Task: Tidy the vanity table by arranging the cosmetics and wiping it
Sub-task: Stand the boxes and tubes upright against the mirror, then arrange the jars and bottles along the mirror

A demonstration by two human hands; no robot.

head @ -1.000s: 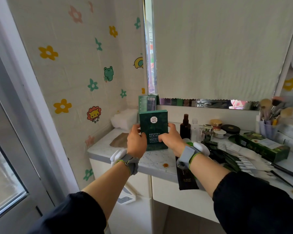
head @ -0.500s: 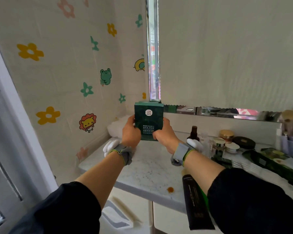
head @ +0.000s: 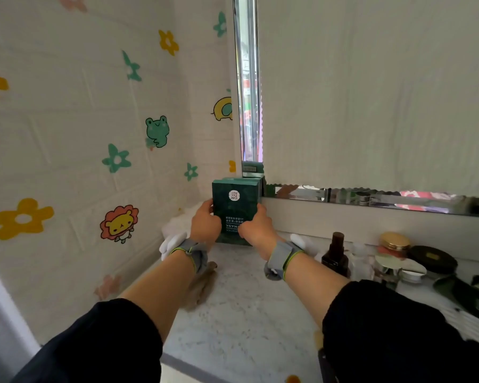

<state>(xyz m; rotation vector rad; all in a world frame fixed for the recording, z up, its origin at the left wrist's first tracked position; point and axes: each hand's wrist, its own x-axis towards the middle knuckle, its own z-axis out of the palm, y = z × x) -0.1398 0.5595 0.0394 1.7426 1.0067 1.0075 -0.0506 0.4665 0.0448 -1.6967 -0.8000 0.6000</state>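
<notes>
A dark green mask box (head: pixel 235 205) stands upright and upside down at the back left corner of the white marble vanity top (head: pixel 244 313), just under the mirror's lower edge. My left hand (head: pixel 205 223) grips its left side and my right hand (head: pixel 253 229) grips its right side low down. Another green box (head: pixel 251 169) shows right behind it by the mirror. A brown cloth (head: pixel 202 286) lies on the top under my left forearm.
A dark brown bottle (head: pixel 335 254), a gold-lidded jar (head: pixel 394 241), a black compact (head: pixel 432 258), white round jars (head: pixel 401 268) and dark green packaging (head: pixel 465 291) crowd the right side. A white fluffy thing (head: pixel 177 228) lies in the corner. The sticker wall (head: pixel 94 161) closes the left.
Both hands carried the green box forward and down toward the back left corner; its base now sits at the tabletop. My view moved closer and lower.
</notes>
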